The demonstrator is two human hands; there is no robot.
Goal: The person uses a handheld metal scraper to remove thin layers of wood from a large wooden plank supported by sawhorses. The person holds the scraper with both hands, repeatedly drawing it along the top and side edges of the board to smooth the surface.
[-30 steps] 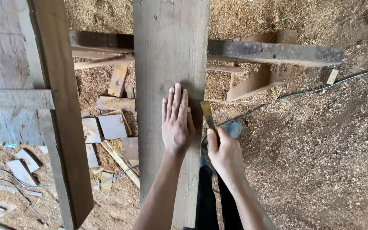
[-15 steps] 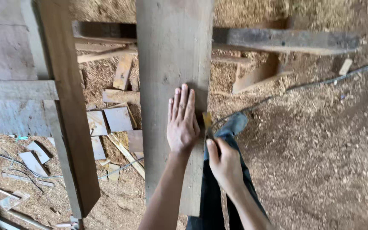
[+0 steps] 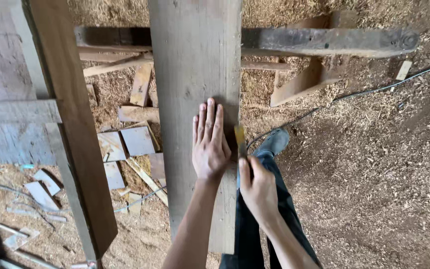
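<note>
A wide grey plank (image 3: 195, 74) is laid across a dark sawhorse beam (image 3: 324, 41) above the sawdust-covered floor (image 3: 384, 189). The left hand (image 3: 209, 144) is pressed flat on the plank, fingers spread, gripping nothing, apparently to steady it. At the plank's right edge, the right hand (image 3: 257, 187) is closed around a slim yellowish tool (image 3: 240, 137); its kind cannot be made out. The plank's far end is cut off.
</note>
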